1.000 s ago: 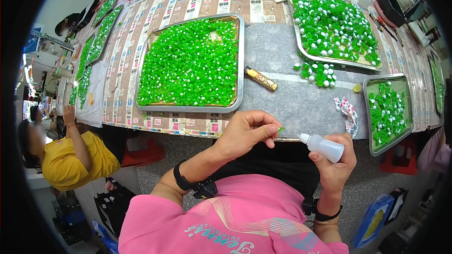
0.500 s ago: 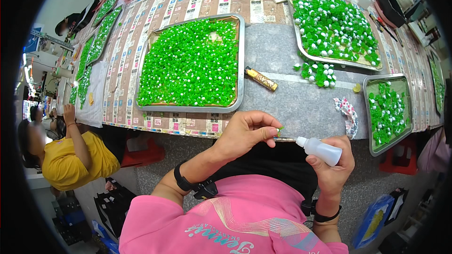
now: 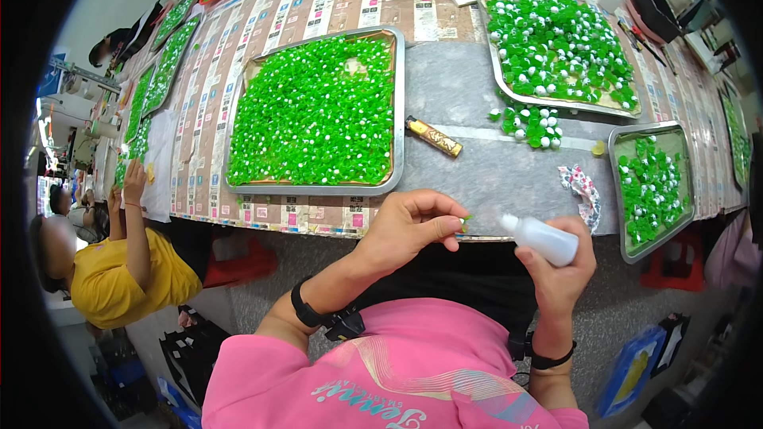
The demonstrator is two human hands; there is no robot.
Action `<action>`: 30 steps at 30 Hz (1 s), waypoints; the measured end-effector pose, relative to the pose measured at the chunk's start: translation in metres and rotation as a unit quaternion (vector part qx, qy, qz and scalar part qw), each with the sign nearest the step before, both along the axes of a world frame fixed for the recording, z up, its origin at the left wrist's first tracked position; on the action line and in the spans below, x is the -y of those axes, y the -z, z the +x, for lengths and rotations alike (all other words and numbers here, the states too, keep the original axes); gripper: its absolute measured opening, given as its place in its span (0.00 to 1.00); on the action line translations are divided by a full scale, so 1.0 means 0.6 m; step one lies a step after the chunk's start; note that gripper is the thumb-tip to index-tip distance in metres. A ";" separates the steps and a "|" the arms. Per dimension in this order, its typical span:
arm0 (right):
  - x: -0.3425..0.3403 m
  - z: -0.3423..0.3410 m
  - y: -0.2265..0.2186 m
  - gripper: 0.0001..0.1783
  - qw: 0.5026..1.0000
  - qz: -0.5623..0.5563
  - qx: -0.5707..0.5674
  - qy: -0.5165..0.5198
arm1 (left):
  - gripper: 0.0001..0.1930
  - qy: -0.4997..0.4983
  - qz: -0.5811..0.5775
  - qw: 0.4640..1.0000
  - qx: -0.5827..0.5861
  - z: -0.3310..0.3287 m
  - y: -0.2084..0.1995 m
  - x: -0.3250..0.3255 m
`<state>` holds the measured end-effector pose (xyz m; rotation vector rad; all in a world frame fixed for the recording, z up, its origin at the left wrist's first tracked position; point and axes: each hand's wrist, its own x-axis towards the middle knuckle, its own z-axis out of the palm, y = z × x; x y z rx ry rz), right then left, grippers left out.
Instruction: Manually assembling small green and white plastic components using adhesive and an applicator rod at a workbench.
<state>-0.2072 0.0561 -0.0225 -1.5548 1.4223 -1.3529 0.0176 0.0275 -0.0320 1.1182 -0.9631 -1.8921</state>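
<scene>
Pinching a tiny green piece point(image 3: 465, 221) in your left hand point(image 3: 409, 226) near the table's edge, your right hand point(image 3: 560, 274) gripping the white squeeze bottle point(image 3: 542, 238), you risk over-squeezing and flooding it.

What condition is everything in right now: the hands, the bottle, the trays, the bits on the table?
Left hand: pinching a tiny green piece.
Right hand: gripping a small white squeeze bottle, nozzle aimed at the piece.
Large metal tray: full of green pieces.
Small right metal tray: partly filled.
Gold-brown tube: lying flat.
</scene>
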 end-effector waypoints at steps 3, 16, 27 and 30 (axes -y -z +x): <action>0.030 0.023 0.011 0.16 0.998 0.062 0.020 0.011 | 0.08 -0.009 0.002 1.000 -0.011 -0.001 0.000 0.000; 0.098 0.045 0.018 0.23 0.992 0.047 -0.028 -0.110 | 0.09 -0.012 0.003 0.999 -0.032 0.004 0.007 -0.002; 0.179 0.041 0.044 0.11 0.930 -0.122 -0.342 0.063 | 0.09 -0.014 -0.008 0.999 -0.039 0.007 0.008 -0.004; 0.176 0.034 0.048 0.10 0.929 -0.130 -0.343 0.046 | 0.08 -0.008 -0.005 0.999 -0.032 0.004 0.008 -0.001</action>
